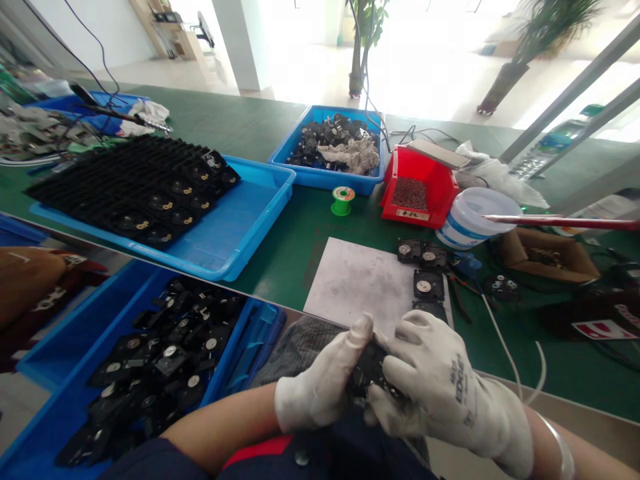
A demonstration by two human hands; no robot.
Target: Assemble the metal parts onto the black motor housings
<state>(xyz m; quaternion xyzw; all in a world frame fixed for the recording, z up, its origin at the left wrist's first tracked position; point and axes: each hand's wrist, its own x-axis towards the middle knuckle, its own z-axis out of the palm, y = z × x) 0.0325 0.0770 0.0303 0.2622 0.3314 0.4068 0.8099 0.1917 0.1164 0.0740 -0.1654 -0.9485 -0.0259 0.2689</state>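
Both of my hands wear white work gloves and meet low in front of me, over my lap. Between them is a black plastic mechanism [369, 367], largely covered by the gloves. My left hand [330, 377] grips its left side, thumb pointing up. My right hand [425, 373] closes on its right side with curled fingers. Just beyond, a white sheet [357, 280] lies on the green table. Several similar black units with pale discs, such as one disc unit [429, 285], rest along the sheet's right edge.
A blue bin [200, 393] of black units stands at lower left. On the table are a blue tray [235, 227] with stacked black trays, a blue parts tray [330, 177], a solder spool [343, 201], a red bin [440, 203], a white bucket [463, 230] and a cardboard box [575, 267].
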